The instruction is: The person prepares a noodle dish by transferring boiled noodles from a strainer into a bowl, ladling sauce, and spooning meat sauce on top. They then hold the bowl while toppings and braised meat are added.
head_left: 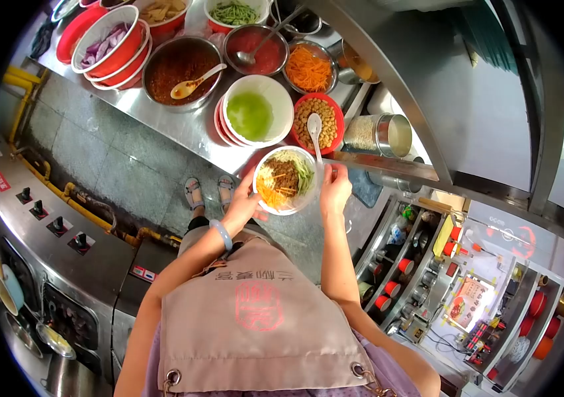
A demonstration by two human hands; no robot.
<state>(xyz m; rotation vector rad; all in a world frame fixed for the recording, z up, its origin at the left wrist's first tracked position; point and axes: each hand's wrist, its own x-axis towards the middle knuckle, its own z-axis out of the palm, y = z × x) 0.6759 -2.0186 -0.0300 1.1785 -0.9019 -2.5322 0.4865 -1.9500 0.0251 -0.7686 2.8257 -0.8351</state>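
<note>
A round bowl (286,180) of food, with dark minced topping, orange carrot shreds and green cucumber strips, is at the counter's front edge. My left hand (242,206) holds its left side, fingers curled around the rim. At its right side is my right hand (336,192), fingers closed together; something clear and thin seems to be between them and the bowl, too faint to name. Just beyond the bowl are stacked bowls (253,114) with green liquid and a red bowl (330,106) of peanuts with a white spoon.
The steel counter (123,102) holds a pot of red sauce (166,69), a bowl of shredded carrot (308,69) and bowls of sliced onion (104,43). A metal frame (401,92) rises at the right. Stove controls (58,226) are at the left, shelves (394,255) at the lower right.
</note>
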